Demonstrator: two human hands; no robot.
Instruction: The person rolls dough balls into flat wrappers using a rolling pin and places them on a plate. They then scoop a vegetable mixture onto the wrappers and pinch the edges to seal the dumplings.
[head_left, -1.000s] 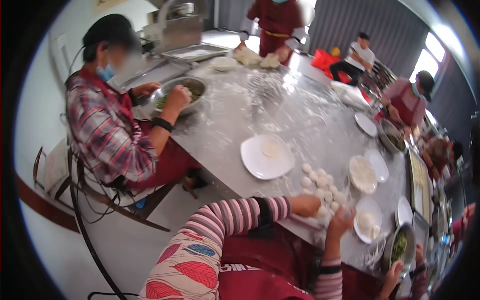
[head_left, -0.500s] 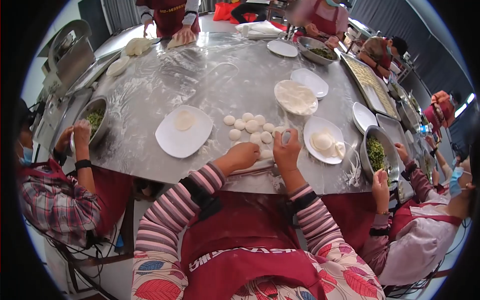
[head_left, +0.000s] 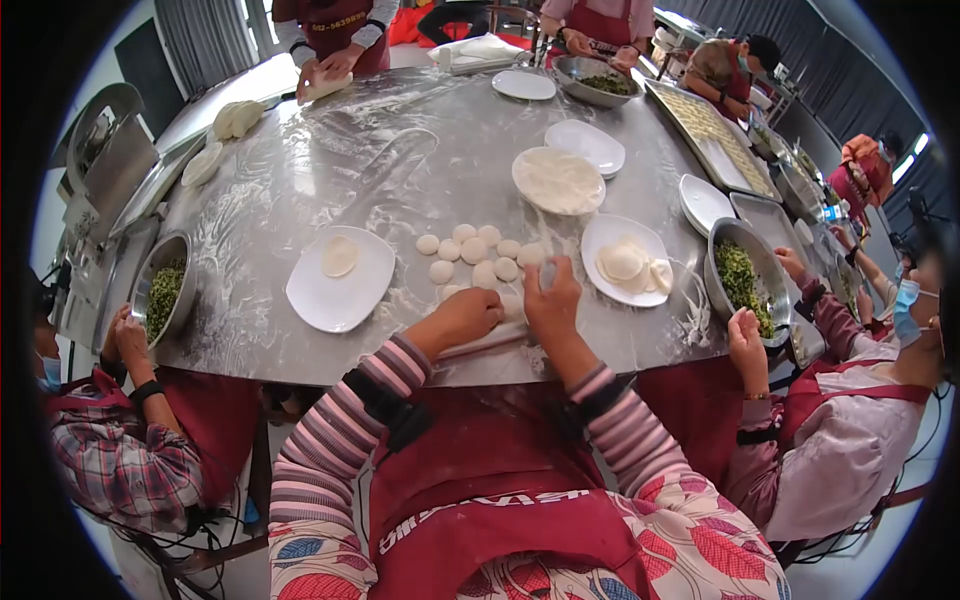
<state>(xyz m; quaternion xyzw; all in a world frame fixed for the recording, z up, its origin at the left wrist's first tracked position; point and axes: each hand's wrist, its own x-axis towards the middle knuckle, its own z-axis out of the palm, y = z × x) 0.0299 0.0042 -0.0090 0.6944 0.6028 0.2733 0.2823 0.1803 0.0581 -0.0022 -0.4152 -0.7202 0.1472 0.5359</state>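
Note:
At the near table edge, my left hand (head_left: pixel 466 318) is closed with its fingers curled; what it grips is hidden. My right hand (head_left: pixel 553 308) is bent beside it, fingertips slightly blurred, holding something I cannot make out. A pale flat piece (head_left: pixel 513 310) shows between the hands, and a long pale strip (head_left: pixel 488 346) lies below them. Just beyond sit several small round dough pieces (head_left: pixel 484 272). On the right, a white plate (head_left: pixel 607 288) carries stacked dough wrappers (head_left: pixel 625 260). To the left, another white plate (head_left: pixel 340 300) bears one flat wrapper (head_left: pixel 340 256).
A bowl of flour (head_left: pixel 558 181) stands beyond my right hand. Bowls of green filling are at the right (head_left: pixel 738 278) and left (head_left: pixel 166 296), each beside a co-worker. Across the floured steel table (head_left: pixel 300 190), a person's hands (head_left: pixel 330 68) are on dough.
The view has shifted, so the table's things appear farther left. My hands stay close together at the strip. Across the table, a co-worker's hands have come together on dough.

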